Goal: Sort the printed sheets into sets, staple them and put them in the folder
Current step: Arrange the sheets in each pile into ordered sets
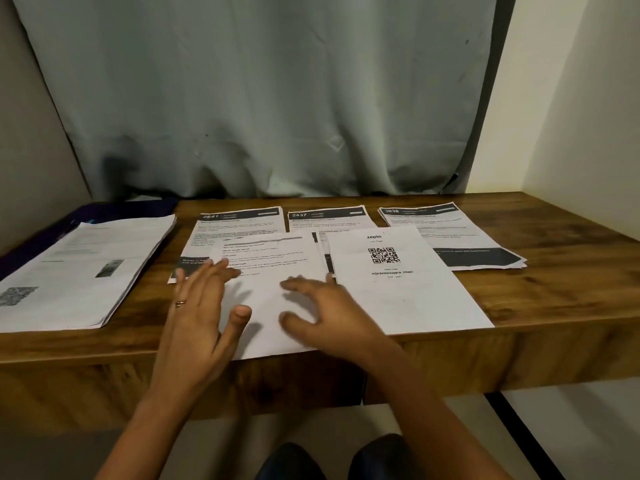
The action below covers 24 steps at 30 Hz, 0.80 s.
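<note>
Near edge, head view: a white printed sheet with a few lines of text [273, 317] lies flat under both hands, its near edge jutting just past the lip of the brown wood-grain worktop [554, 289].
Left hand [197, 313]: the grip is spread, with straight fingers over the sheet's left side. It is blurred, so I cannot tell whether it touches. It holds nothing.
Right hand [329, 313]: the grip is spread with the fingers arched, tips at or just above the sheet's right side. Nothing is pinched.
Far row: three sets with dark headers lie side by side, the 2641 set [239, 223] left, the 2437 set [327, 218] in the middle and the 3638 set [450, 233] right.
Right of the hands: a white QR-code sheet [405, 299] lies over the near parts of the middle and right sets.
Far left: a thick stack of white sheets [86, 271] rests on the dark blue folder [104, 207].
Risk, slipping: the overhanging sheet could slide off the lip if pulled nearward.
Risk, dragging: it covers the near part of the 2641 set and edges towards the 2437 set. Pushing it flat could skew those piles.
Risk, mis-sorting: its header is too blurred to read, and with two sets this close it could land on the wrong one.
Risk, folder: it is buried under the stack, so freeing it could spill those sheets.
Stapler: none in view.
</note>
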Available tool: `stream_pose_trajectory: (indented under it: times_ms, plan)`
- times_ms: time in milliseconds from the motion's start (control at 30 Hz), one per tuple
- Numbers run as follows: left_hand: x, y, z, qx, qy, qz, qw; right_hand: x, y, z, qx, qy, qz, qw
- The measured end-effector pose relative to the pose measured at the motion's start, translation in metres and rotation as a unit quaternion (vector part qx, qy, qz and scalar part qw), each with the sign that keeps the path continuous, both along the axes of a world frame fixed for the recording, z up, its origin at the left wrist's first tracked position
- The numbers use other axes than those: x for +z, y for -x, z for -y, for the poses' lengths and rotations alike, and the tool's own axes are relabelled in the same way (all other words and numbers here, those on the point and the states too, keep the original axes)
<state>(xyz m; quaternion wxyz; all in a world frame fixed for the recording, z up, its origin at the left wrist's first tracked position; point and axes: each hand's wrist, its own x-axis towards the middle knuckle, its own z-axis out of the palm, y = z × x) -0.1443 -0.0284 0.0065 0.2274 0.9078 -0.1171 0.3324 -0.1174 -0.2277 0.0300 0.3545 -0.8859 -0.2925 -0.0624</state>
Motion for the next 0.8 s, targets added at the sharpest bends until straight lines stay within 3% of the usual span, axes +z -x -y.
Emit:
stream_pose_trajectory:
  times_ms: [67, 167, 267, 433, 633, 800]
  plan:
    - [-0.002, -0.004, 0.006, -0.019, -0.035, -0.050, 0.998, 0.007, -0.002, 0.035, -0.055, -0.021, 0.015, 0.998]
    - [-0.009, -0.011, 0.018, -0.041, -0.124, -0.119, 0.984, 0.005, -0.009, 0.080, -0.090, 0.066, -0.002, 0.994]
    - [-0.019, -0.018, 0.026, -0.014, -0.200, -0.167, 0.965, -0.003, -0.015, 0.109, -0.080, 0.179, -0.050, 0.979]
    - [-0.024, -0.021, 0.028, 0.005, -0.247, -0.173, 0.953, -0.010, -0.016, 0.119, -0.042, 0.238, -0.057, 0.969]
    - [-0.019, -0.021, 0.024, 0.001, -0.261, -0.179, 0.949, -0.011, -0.011, 0.127, -0.050, 0.211, -0.037, 0.976]
    - [-0.016, -0.019, 0.024, 0.001, -0.268, -0.197, 0.943, -0.010, -0.009, 0.130, -0.101, 0.070, 0.028, 0.992]
